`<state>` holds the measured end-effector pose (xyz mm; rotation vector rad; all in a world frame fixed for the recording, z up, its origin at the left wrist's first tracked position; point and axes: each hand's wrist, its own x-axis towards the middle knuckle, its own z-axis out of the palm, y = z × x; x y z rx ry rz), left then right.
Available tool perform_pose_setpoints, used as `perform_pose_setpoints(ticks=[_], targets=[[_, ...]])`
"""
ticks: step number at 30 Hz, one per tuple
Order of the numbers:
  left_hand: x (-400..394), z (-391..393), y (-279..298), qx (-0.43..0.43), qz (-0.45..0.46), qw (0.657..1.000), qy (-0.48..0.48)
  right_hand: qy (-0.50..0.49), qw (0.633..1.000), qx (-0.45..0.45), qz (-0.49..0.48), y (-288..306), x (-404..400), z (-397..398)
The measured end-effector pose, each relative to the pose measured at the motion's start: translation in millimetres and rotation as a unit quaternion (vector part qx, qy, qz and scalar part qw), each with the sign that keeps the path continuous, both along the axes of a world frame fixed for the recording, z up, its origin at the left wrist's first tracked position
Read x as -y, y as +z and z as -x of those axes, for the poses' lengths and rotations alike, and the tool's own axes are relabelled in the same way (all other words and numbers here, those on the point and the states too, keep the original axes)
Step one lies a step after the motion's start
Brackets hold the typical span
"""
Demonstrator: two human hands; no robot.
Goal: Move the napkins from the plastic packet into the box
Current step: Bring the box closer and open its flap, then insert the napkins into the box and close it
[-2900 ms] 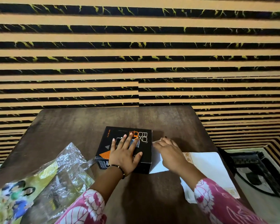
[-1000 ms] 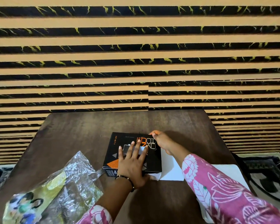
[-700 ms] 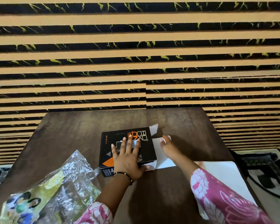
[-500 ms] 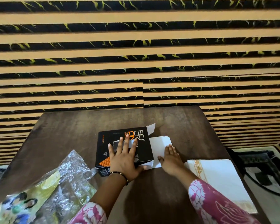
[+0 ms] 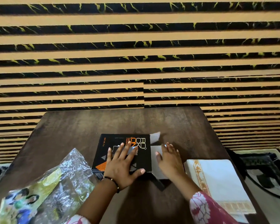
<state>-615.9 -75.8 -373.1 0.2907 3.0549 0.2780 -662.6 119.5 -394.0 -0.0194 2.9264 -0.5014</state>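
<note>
A flat black box (image 5: 113,143) with orange lettering lies in the middle of the brown table (image 5: 81,126). My left hand (image 5: 122,165) presses flat on its top, fingers spread. The box's white end flaps (image 5: 155,137) stick out on its right side. My right hand (image 5: 169,160) rests open over the large white flap there, fingers apart. A stack of white napkins (image 5: 217,180) with an orange patterned border lies at the right, just beside my right wrist. The crinkled clear plastic packet (image 5: 55,188) with a yellow-green printed label lies at the front left.
A wall of black and tan stripes rises right behind the table's far edge. A dark patterned rug (image 5: 265,172) covers the floor to the right of the table. The table's right edge runs close under the napkin stack.
My right hand came back from the box's far right corner to the open flap on its right side. The left hand stayed flat on the box. The small far flap now stands out.
</note>
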Motion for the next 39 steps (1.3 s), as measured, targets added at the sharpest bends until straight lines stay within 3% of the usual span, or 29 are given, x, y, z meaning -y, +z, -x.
perform_pose_setpoints(ticks=[2,5,7,10,15,17,20,22,24,26,28,32,35,39], targets=[[-1,-11,-1,-0.008,0.010,1.000,-0.022,0.002,0.995,-0.024,0.097,4,8,1],[-5,-20,-4,0.009,0.022,0.999,-0.021,-0.060,0.943,0.094,0.313,15,20,7],[-6,-21,1,0.024,0.010,1.000,-0.015,-0.076,0.911,0.165,0.370,23,23,9],[-5,-19,2,0.006,0.014,1.000,-0.022,-0.089,0.874,0.201,0.434,32,16,7],[-10,-16,9,0.040,-0.050,0.998,0.014,-0.143,0.868,0.090,0.467,43,-44,-13],[-22,-16,16,0.003,-0.084,0.996,0.041,-0.186,0.871,0.017,0.454,45,-84,-33],[-63,-20,31,-0.100,-0.180,0.978,0.016,-0.265,0.910,-0.053,0.314,43,-143,-65],[-104,-31,44,-0.060,-0.290,0.955,-0.031,-0.315,0.928,-0.025,0.199,33,-177,-80],[-149,-45,44,0.054,-0.374,0.923,-0.066,-0.339,0.927,0.031,0.154,25,-195,-88],[-185,-56,28,0.150,-0.380,0.910,-0.076,-0.327,0.927,0.065,0.172,20,-202,-93],[-206,-59,1,0.203,-0.324,0.922,-0.066,-0.315,0.925,0.081,0.194,12,-203,-96],[-218,-46,-34,0.284,-0.310,0.906,0.047,-0.308,0.924,0.078,0.213,4,-210,-99],[-224,-46,-34,0.268,-0.363,0.888,0.089,-0.310,0.919,0.086,0.228,4,-217,-95],[-232,-43,-37,0.246,-0.415,0.850,0.215,-0.330,0.860,0.115,0.373,2,-234,-95]])
